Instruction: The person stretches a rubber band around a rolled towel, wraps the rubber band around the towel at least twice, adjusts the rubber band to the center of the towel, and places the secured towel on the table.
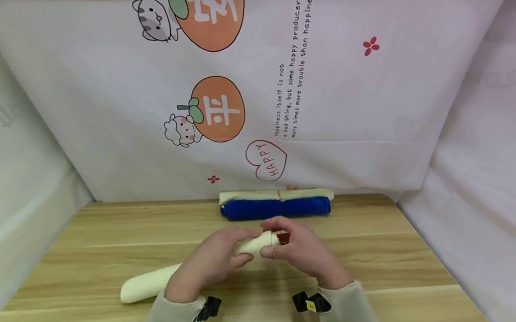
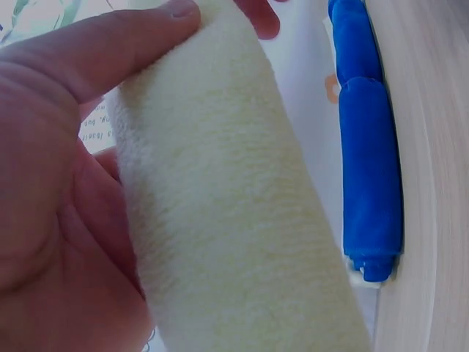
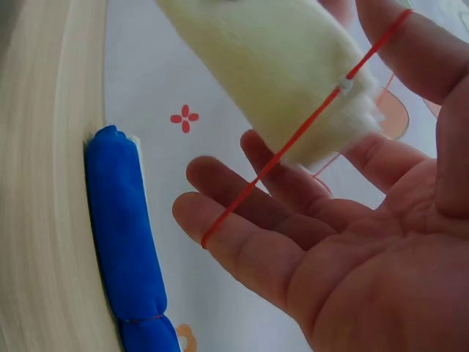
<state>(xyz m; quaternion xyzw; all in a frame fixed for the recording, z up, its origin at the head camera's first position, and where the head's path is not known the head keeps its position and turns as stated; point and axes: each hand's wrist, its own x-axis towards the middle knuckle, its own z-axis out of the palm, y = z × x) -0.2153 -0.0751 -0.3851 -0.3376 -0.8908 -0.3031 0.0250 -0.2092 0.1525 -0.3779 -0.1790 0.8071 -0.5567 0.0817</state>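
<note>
A cream rolled towel (image 1: 151, 283) with a fuzzy surface slants across the table, its right end raised between the hands. My left hand (image 1: 208, 257) grips the roll near that end, thumb along one side and fingers behind it. Around the right end, my right hand (image 1: 302, 250) holds its thumb and fingers spread. A thin red rubber band (image 3: 304, 128) is stretched between that thumb and the fingers, crossing the frayed end of the towel in the right wrist view. The band has a small pale knot.
At the back of the wooden table (image 1: 359, 253) lies a blue rolled towel (image 1: 275, 207), tied round its middle by a thin band. Another cream roll (image 1: 305, 193) lies right behind it, against the printed cloth wall (image 1: 324, 86). White cloth also hangs at both sides.
</note>
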